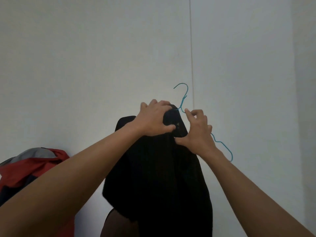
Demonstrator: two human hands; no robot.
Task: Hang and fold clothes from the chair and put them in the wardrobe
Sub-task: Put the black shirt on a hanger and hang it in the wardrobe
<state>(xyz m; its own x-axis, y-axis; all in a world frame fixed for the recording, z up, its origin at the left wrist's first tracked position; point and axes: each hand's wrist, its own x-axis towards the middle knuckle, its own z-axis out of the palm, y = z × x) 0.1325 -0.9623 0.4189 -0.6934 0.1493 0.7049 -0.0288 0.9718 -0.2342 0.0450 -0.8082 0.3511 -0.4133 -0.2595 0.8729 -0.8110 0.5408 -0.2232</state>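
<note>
Both arms up in front of a pale wall (85, 57). Black garment (159, 171) hangs dead centre and runs down to 6 o'clock. Blue wire hanger (183, 100) is tilted: hook up at 12 o'clock of the garment, one shoulder wire sloping down to 4 o'clock and bare of cloth.

Left hand (153, 118) grips the bunched top of the garment right at the hanger neck, thumb across the front. Right hand (197, 132), just beside it at 3 o'clock, holds the hanger's shoulder wire, index fingertip on the wire, thumb on the cloth.

Red and grey jacket (34, 161) piled at 8 o'clock against the wall. Thin vertical seam (191, 57) in the wall at 12 o'clock, just behind the hook.
</note>
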